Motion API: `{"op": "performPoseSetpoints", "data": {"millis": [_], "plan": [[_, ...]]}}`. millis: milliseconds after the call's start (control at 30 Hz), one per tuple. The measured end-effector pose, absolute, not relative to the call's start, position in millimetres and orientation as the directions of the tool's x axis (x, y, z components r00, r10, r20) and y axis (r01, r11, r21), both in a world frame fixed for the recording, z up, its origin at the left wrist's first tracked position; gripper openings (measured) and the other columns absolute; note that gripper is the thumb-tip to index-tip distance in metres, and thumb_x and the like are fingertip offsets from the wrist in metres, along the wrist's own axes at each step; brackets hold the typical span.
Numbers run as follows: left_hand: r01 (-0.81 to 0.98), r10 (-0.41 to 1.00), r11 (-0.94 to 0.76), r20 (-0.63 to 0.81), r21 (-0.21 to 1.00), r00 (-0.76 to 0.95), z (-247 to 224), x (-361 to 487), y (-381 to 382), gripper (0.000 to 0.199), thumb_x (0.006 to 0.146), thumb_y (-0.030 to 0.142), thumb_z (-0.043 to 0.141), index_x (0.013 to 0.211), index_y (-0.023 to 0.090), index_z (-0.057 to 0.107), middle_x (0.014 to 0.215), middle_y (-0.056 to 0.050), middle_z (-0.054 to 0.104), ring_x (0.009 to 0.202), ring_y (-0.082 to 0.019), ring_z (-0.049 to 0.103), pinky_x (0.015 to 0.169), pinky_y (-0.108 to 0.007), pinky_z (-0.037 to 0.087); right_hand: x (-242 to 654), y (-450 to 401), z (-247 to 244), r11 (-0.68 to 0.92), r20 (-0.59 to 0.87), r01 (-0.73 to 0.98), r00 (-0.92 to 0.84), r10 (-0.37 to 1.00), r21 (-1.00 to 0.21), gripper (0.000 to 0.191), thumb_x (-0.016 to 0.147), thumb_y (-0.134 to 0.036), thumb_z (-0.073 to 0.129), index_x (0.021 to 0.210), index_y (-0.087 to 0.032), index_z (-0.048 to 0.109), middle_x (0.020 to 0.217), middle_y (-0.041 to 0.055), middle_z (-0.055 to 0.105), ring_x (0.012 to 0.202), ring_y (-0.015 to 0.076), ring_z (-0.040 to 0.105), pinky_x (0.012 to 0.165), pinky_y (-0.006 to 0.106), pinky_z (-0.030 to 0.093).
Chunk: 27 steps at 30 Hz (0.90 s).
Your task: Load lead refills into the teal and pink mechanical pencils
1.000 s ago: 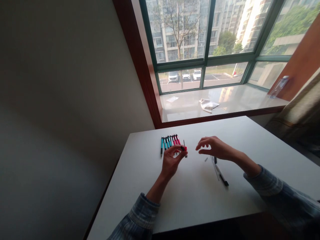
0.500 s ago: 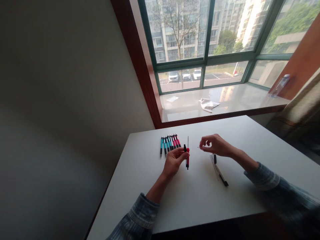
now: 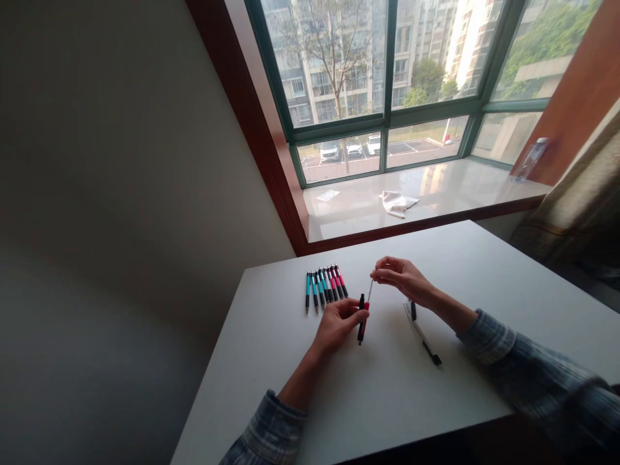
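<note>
My left hand (image 3: 335, 327) is closed around a red pen barrel (image 3: 366, 315), held upright over the table. A black pen part (image 3: 361, 301) is pinched beside the barrel in the same fingers. From the barrel's top a thin refill (image 3: 371, 290) sticks up. At the refill's upper tip, my right hand (image 3: 405, 279) has thumb and fingers pinched together; the tiny piece between them is too small to name. Below the right wrist lie a white-and-black pen piece (image 3: 425, 342), a black grip piece (image 3: 413, 311) and thin clear-looking sticks (image 3: 409, 321).
Several blue and red pens (image 3: 320, 289) lie in a row on the white table (image 3: 271, 361), behind my left hand. On the window sill are a crumpled cloth (image 3: 398, 203), a paper scrap (image 3: 328, 195) and a clear bottle (image 3: 531, 159). A wall borders the left.
My right hand has moved left, from apart with a tiny piece in its pinch to the refill's tip. The left hand still holds the barrel, now tilted slightly, and the view has shifted.
</note>
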<state>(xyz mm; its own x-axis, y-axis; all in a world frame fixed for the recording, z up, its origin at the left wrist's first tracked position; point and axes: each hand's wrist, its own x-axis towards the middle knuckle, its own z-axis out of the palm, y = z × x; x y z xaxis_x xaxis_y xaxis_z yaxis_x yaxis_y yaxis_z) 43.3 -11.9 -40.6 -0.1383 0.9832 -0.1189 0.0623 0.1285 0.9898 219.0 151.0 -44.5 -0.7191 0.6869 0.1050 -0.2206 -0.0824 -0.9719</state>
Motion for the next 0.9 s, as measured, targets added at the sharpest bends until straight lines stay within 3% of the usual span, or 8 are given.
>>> {"op": "performPoseSetpoints", "data": {"millis": [133, 433, 667, 900], "plan": [[0.066, 0.985, 0.120, -0.110, 0.991, -0.136, -42.3, 42.7, -10.9, 0.030, 0.080, 0.039, 0.082, 0.100, 0.017, 0.079, 0.093, -0.008, 0.078, 0.085, -0.021, 0.071, 0.081, -0.033, 0.055, 219.0, 148.0, -41.7, -0.184, 0.054, -0.229, -0.751, 0.658, -0.956, 0.026, 0.079, -0.038, 0.084, 0.092, -0.020, 0.070, 0.104, 0.0071, 0.075, 0.098, 0.0206, 0.069, 0.094, 0.039, 0.052], [0.054, 0.981, 0.146, -0.138, 0.988, -0.139, -39.1, 44.8, -10.5, 0.029, 0.079, 0.038, 0.082, 0.098, 0.017, 0.079, 0.092, -0.008, 0.077, 0.084, -0.021, 0.070, 0.080, -0.034, 0.056, 218.2, 146.8, -43.6, -0.169, 0.057, -0.213, -0.766, 0.640, -0.962, 0.023, 0.079, -0.039, 0.084, 0.090, -0.021, 0.073, 0.103, 0.0049, 0.072, 0.096, 0.0193, 0.064, 0.090, 0.036, 0.050], [0.053, 0.983, 0.134, -0.126, 0.990, -0.134, -38.9, 44.9, -9.6, 0.030, 0.079, 0.038, 0.082, 0.099, 0.017, 0.079, 0.093, -0.008, 0.078, 0.085, -0.021, 0.070, 0.081, -0.033, 0.056, 217.7, 142.6, -41.5, -0.079, 0.061, -0.128, -0.819, 0.571, -0.989, 0.026, 0.080, -0.041, 0.083, 0.092, -0.019, 0.074, 0.096, 0.0048, 0.071, 0.086, 0.0179, 0.062, 0.081, 0.034, 0.049], [0.029, 0.987, 0.109, -0.105, 0.994, -0.120, -37.2, 46.2, -8.0, 0.033, 0.078, 0.042, 0.083, 0.097, 0.015, 0.079, 0.089, -0.007, 0.076, 0.078, -0.019, 0.068, 0.073, -0.029, 0.053, 213.7, 128.4, -38.9, 0.042, 0.096, -0.087, -0.916, 0.390, -0.995, 0.030, 0.081, -0.041, 0.082, 0.099, -0.019, 0.073, 0.100, 0.0049, 0.071, 0.092, 0.0206, 0.065, 0.085, 0.035, 0.051]]}}
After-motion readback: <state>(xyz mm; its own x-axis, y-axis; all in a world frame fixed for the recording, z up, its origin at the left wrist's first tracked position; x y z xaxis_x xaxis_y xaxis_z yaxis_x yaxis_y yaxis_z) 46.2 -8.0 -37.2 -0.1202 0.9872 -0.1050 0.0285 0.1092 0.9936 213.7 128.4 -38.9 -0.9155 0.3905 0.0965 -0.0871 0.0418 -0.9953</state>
